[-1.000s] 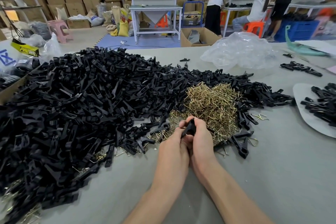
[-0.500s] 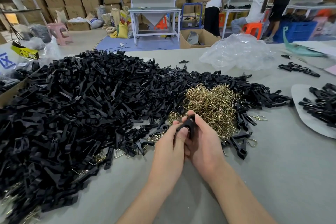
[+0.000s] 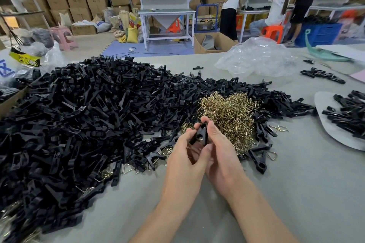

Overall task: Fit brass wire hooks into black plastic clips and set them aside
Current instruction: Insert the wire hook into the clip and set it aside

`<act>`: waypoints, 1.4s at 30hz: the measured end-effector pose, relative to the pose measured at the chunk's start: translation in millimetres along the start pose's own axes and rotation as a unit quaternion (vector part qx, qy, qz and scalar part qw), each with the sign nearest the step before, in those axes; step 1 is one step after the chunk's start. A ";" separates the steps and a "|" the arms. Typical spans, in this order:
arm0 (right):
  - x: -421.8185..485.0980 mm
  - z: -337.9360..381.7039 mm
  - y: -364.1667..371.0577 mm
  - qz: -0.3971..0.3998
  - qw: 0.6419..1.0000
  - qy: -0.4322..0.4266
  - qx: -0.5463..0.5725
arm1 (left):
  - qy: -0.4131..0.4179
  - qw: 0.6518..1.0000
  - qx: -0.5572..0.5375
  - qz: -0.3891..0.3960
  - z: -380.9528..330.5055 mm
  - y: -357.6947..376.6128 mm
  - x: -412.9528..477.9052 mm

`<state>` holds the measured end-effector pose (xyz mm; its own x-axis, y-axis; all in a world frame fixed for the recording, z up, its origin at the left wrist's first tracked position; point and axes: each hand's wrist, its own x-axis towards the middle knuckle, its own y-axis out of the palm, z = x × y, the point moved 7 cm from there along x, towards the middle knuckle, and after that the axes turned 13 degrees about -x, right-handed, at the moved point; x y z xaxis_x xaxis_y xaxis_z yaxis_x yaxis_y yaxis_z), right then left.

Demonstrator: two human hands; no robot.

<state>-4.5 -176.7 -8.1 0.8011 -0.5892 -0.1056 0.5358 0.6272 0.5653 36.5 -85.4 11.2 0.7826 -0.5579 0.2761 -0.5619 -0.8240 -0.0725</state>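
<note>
Both hands meet over the grey table, just in front of a heap of brass wire hooks [image 3: 229,116]. My left hand [image 3: 185,156] and my right hand [image 3: 221,152] together pinch one black plastic clip [image 3: 200,134], held upright between the fingertips. Whether a hook sits in this clip is hidden by the fingers. A very large pile of loose black clips [image 3: 83,120] covers the table's left half and wraps behind the brass heap. A few clips with hooks [image 3: 258,156] lie to the right of my hands.
A grey sheet [image 3: 335,134] at the right edge carries a stack of black clips [image 3: 349,114]. Crumpled clear plastic [image 3: 256,59] lies at the back right beside more clips [image 3: 322,74]. A cardboard box edge [image 3: 11,100] sits far left. People stand at benches behind.
My hands have lifted slightly and turned the clip from lying between the fingers to standing upright; my left fingers have opened a little around it.
</note>
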 end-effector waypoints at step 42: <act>-92.9 171.9 -178.1 -0.328 0.916 -0.232 0.015 | -0.050 0.963 -0.082 0.252 -124.8 287.7 37.9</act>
<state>-220.2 -321.3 41.7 0.1062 -0.9915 -0.0755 0.8474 0.0505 0.5286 -128.9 -331.3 120.4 0.4162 -0.8966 0.1515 -0.9057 -0.4235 -0.0180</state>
